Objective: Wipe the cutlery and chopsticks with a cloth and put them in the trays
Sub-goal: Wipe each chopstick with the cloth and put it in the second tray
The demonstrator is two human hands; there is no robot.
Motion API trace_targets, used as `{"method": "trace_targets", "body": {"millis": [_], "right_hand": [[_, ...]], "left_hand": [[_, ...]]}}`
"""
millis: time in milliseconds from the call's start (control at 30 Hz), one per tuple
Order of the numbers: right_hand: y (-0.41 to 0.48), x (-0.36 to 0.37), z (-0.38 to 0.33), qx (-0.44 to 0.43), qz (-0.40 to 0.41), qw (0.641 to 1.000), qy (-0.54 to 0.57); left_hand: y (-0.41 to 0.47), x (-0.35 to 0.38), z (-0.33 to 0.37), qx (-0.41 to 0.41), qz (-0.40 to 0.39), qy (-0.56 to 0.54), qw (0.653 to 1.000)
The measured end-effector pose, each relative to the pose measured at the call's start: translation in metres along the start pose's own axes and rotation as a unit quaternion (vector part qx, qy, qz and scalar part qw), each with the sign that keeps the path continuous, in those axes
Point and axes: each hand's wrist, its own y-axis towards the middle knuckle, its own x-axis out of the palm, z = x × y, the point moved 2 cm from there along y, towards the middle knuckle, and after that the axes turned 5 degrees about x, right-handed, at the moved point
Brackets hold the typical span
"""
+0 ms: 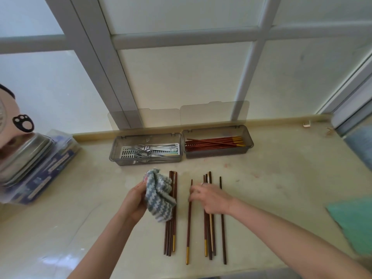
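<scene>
My left hand (134,202) grips a bunched grey-and-white patterned cloth (159,195) just left of a bundle of dark wooden chopsticks (171,234) lying on the counter. My right hand (211,198) lies over another group of chopsticks (209,238), and its fingertips pinch a single chopstick (188,224) lying apart between the two groups. One more chopstick (223,238) lies at the far right. At the back stand two grey trays: the left tray (114,150) holds forks and other steel cutlery (153,151), the right tray (248,137) holds several red-brown chopsticks (211,143) with gold ends.
Both trays' clear lids (213,113) stand open against the window frame. A steel container on a stack of blue packets (40,172) sits at the left. A green cloth (354,222) lies at the right edge. The counter's front edge runs just below the chopsticks.
</scene>
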Motion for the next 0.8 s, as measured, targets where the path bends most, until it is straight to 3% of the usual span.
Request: {"method": "trace_targets", "body": {"millis": [300,567,800], "right_hand": [[0.005,0.012,-0.031,-0.144,-0.052,0.978,-0.143],[-0.007,-0.01,-0.013,-0.126,-0.105,0.969,-0.186],[-0.009,-0.006,-0.017,-0.124,-0.101,0.959,-0.234]], "left_hand": [[-0.004,0.0,-0.008,-0.01,0.003,0.001,1.0],[-0.007,-0.001,-0.013,-0.015,0.006,0.006,1.0],[-0.009,0.005,-0.021,-0.026,-0.008,0.007,1.0]]}}
